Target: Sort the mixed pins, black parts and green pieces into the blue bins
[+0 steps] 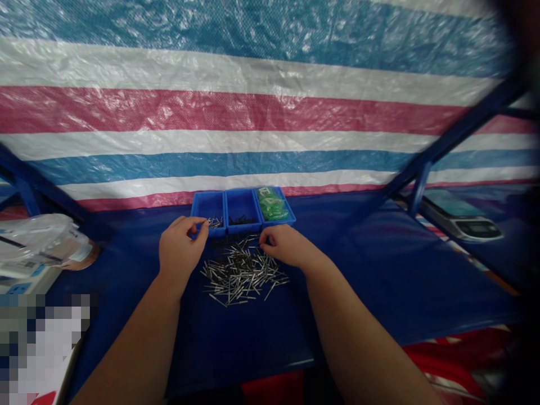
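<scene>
Striped tarpaulin (253,112) in blue, white and red across the whole background, crossed by dark blue steel struts (455,135). Below it, a blue counter (358,292), with a digital scale (462,219) off to the right and a crumpled plastic bag (34,242) at the left. Along the counter's far side, three joined blue plastic bins (240,202): dark pins in the middle one, a green bagged bundle (273,205) in the right one, a few small pins (215,223) in the left one. Just below the bins, a loose, crisscrossed heap of thin metal pins (242,275). Light, stiff and smooth, so prone to rolling or slipping; best pinched by the shaft, from the heap's outer edge. Left hand (179,247) narrow, thumb and forefinger pinched at the left bin, any pin between them too small to tell. Right hand (282,244) curled, fingertips at the heap's upper edge, no hold clear. Little room between heap and bins; far more counter to the right.
</scene>
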### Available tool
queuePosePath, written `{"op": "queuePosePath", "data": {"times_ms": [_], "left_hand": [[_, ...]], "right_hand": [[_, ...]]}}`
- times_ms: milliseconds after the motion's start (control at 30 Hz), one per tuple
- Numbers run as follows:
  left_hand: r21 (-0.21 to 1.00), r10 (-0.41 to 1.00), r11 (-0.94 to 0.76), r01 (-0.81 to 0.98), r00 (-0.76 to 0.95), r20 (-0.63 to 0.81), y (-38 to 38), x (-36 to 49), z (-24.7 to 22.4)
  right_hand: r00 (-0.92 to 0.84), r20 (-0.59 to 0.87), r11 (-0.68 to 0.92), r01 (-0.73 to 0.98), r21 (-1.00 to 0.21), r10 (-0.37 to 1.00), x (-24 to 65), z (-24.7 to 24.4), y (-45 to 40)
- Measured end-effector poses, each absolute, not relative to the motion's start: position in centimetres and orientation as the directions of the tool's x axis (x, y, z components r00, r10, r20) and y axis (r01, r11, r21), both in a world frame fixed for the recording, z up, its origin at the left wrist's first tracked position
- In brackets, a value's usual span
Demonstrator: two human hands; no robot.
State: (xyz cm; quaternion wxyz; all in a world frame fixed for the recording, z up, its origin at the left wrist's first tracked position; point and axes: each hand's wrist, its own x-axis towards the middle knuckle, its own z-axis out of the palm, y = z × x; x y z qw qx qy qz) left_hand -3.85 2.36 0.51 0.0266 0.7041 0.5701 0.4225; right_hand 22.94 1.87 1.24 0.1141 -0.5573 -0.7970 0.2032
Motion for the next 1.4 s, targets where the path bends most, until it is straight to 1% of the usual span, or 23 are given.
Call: {"op": "queuePosePath", "data": {"times_ms": [100, 233, 333, 467, 533, 633, 733, 867, 933, 1000, 1067, 1133, 1233, 1400], "left_hand": [[0.493, 0.840, -0.270, 0.827, -0.048, 0.541, 2.7, -4.5, 0.4], [0.461, 0.875, -0.209, 0.862, -0.045, 0.481, 3.0, -4.7, 0.0], [0.448, 0.885, -0.220, 0.867, -0.017, 0.466, 3.3, -4.9, -0.4], [0.435, 0.866, -0.277, 0.857, 0.026, 0.500, 3.5, -5.0, -0.7], [0.413, 0.858, -0.315, 0.854, 0.071, 0.508, 3.5, -4.9, -0.7], [0.391, 0.858, -0.342, 0.854, 0.114, 0.501, 3.4, -4.9, -0.9], [0.380, 0.859, -0.336, 0.862, 0.116, 0.498, 3.3, -4.9, -1.1], [0.350, 0.831, -0.373, 0.859, 0.141, 0.539, 3.1, -4.5, -0.9], [0.368, 0.803, -0.424, 0.828, 0.154, 0.576, 2.7, -4.1, -0.4], [0.416, 0.776, -0.512, 0.751, 0.197, 0.600, 2.3, -3.5, 0.3], [0.473, 0.751, -0.619, 0.627, 0.297, 0.590, 1.8, -2.8, 0.7], [0.518, 0.719, -0.692, 0.504, 0.414, 0.558, 1.3, -2.2, 0.9], [0.559, 0.691, -0.720, 0.412, 0.500, 0.521, 1.0, -1.5, 0.8], [0.603, 0.735, -0.674, 0.427, 0.466, 0.491, 1.1, -1.3, 0.4]], "right_hand": [[-0.354, -0.074, 0.289, 0.853, -0.435, 0.932, 23.2, 1.1, 2.0], [-0.330, -0.087, 0.269, 0.873, -0.406, 0.940, 22.7, 0.8, 2.0], [-0.308, -0.093, 0.254, 0.892, -0.373, 0.947, 22.3, 0.5, 2.1], [-0.307, -0.101, 0.260, 0.909, -0.327, 0.946, 22.1, 0.5, 2.0], [-0.342, -0.092, 0.290, 0.888, -0.357, 0.935, 22.1, 0.7, 1.9], [-0.426, -0.066, 0.351, 0.813, -0.464, 0.902, 22.2, 1.3, 1.6], [-0.474, -0.030, 0.379, 0.740, -0.556, 0.880, 22.1, 1.9, 1.3], [-0.490, 0.083, 0.424, 0.642, -0.639, 0.868, 21.9, 2.4, 1.3], [-0.485, 0.157, 0.460, 0.607, -0.648, 0.860, 21.8, 2.5, 1.3], [-0.487, 0.207, 0.493, 0.586, -0.643, 0.849, 21.6, 2.4, 1.3], [-0.496, 0.226, 0.513, 0.578, -0.635, 0.838, 21.5, 2.2, 1.2], [-0.510, 0.232, 0.529, 0.574, -0.626, 0.828, 21.4, 2.0, 1.2], [-0.530, 0.227, 0.541, 0.568, -0.620, 0.817, 21.2, 1.9, 1.1], [-0.549, 0.172, 0.514, 0.563, -0.647, 0.818, 20.7, 1.9, 1.0]]}}
